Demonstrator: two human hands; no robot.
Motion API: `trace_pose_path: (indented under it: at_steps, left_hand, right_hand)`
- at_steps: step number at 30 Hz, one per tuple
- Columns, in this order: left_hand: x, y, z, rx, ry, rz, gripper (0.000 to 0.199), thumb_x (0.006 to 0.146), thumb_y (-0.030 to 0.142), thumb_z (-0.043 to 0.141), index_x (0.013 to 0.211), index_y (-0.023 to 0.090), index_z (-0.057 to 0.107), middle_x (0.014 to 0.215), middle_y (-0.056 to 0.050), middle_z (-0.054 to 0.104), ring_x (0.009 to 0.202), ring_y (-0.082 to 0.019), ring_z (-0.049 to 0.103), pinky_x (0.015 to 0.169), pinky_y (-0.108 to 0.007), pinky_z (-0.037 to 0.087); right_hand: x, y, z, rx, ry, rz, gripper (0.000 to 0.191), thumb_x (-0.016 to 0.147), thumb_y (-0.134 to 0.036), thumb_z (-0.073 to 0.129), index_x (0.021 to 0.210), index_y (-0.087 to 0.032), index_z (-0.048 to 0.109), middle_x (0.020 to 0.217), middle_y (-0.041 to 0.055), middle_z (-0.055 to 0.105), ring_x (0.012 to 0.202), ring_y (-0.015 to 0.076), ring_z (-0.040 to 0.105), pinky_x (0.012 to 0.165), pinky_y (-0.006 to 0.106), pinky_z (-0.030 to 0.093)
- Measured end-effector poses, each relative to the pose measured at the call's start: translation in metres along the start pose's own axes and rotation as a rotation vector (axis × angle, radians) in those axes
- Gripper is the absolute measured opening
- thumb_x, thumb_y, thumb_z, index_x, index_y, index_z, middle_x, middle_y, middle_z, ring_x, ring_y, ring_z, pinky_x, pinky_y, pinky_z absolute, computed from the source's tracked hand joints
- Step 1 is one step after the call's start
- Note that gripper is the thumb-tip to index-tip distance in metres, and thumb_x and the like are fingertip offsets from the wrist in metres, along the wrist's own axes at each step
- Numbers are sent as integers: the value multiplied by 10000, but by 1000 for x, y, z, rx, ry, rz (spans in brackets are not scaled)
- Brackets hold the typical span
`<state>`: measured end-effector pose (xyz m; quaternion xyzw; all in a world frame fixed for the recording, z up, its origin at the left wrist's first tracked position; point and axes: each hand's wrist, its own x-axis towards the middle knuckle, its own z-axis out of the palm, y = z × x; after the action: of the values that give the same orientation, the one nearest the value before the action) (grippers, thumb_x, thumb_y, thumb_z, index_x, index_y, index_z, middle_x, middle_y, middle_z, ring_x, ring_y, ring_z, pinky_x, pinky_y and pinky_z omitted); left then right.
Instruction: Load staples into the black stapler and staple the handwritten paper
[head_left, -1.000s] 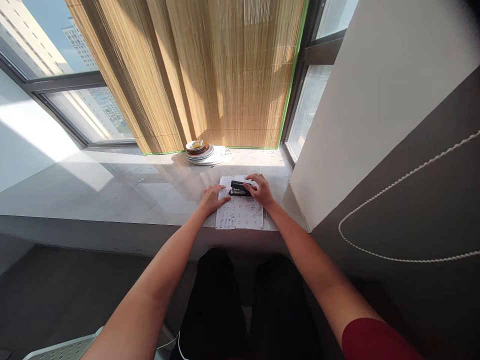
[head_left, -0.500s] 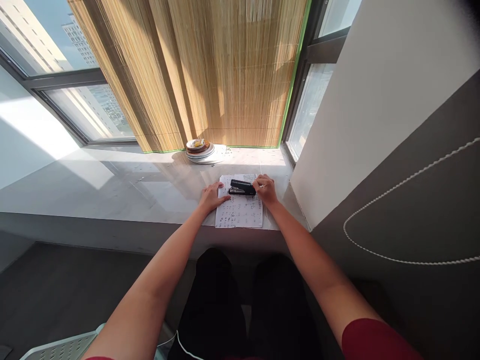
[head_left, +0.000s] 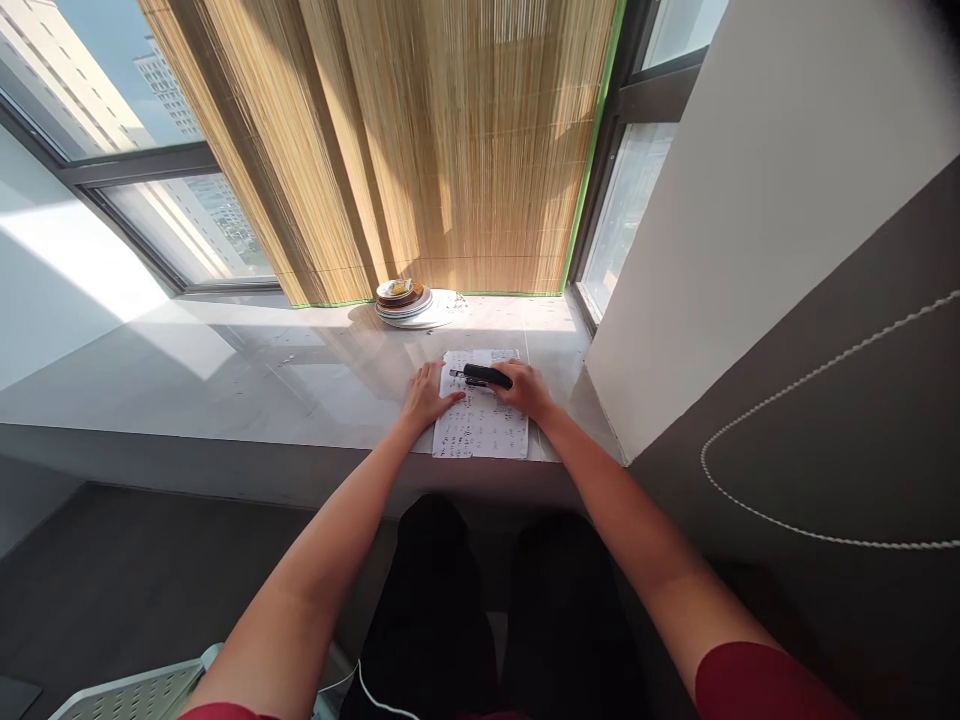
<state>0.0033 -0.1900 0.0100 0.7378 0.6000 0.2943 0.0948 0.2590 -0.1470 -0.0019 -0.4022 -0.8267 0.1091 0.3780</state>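
Note:
A black stapler (head_left: 486, 375) is over the upper part of a sheet of paper (head_left: 481, 430) covered in handwriting, its front end pointing left. My right hand (head_left: 527, 387) has its fingers wrapped round the stapler's rear end. At the paper's left edge, my left hand (head_left: 429, 396) lies flat with the thumb stretched onto the sheet. The paper rests on the pale window ledge (head_left: 330, 400), close to its front edge. Whether the stapler touches the paper, I cannot tell.
Behind the paper stands a stack of plates (head_left: 405, 308) by the bamboo blind (head_left: 465, 150). A white wall (head_left: 712, 220) bounds the ledge on the right. A beaded cord (head_left: 750, 420) hangs at far right. A pale perforated plastic piece (head_left: 135, 690) is low at left.
My right hand has shifted its grip further round the stapler's rear end. The stapler has turned, and its front now shows a metal tip further left. My left hand stays on the paper.

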Motion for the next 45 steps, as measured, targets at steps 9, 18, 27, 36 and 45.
trace_pose_path:
  at_steps: [9, 18, 27, 36, 45]
  left_hand:
    - [7, 21, 12, -975, 230, -610, 293, 1090, 323, 315, 1219, 211, 554, 1282, -150, 642, 1205, -238, 667, 1033, -436, 578]
    - [11, 8, 13, -1043, 181, -636, 174, 1031, 195, 469, 960, 176, 626, 977, -120, 736, 1013, -212, 741, 987, -397, 616]
    - [-17, 9, -2, -712, 122, -158, 295, 1010, 428, 539, 1234, 236, 549, 1008, -44, 754, 564, -89, 603, 644, -249, 526]
    - [-16, 5, -9, -930, -346, -18, 659, 906, 573, 717, 1352, 237, 365, 655, 88, 606, 408, -58, 390, 439, -178, 289]
    - [-15, 2, -9, -871, -516, 40, 743, 927, 619, 664, 1464, 198, 370, 595, 87, 532, 459, -104, 495, 505, -205, 368]
  right_hand:
    - [-6, -15, -6, -66, -29, -347, 362, 1068, -215, 455, 1322, -353, 674, 1368, 33, 691, 1289, 255, 598, 1130, 496, 367]
    - [-6, -18, 1, -74, -51, -394, 369, 1068, -224, 445, 1329, -359, 667, 1339, 29, 702, 1189, 259, 610, 1103, 514, 401]
    - [0, -10, 2, 84, 114, 89, 281, 875, -408, 766, 1106, -251, 743, 928, 78, 732, 839, 259, 653, 755, 380, 526]
    - [-2, -39, 8, -241, 58, -594, 319, 1047, -258, 566, 1359, -273, 634, 1316, 84, 699, 1165, 242, 577, 993, 438, 405]
    - [-3, -51, 14, -104, -9, -697, 254, 1066, -169, 491, 1217, -247, 680, 1113, 32, 764, 1050, 204, 593, 973, 396, 430]
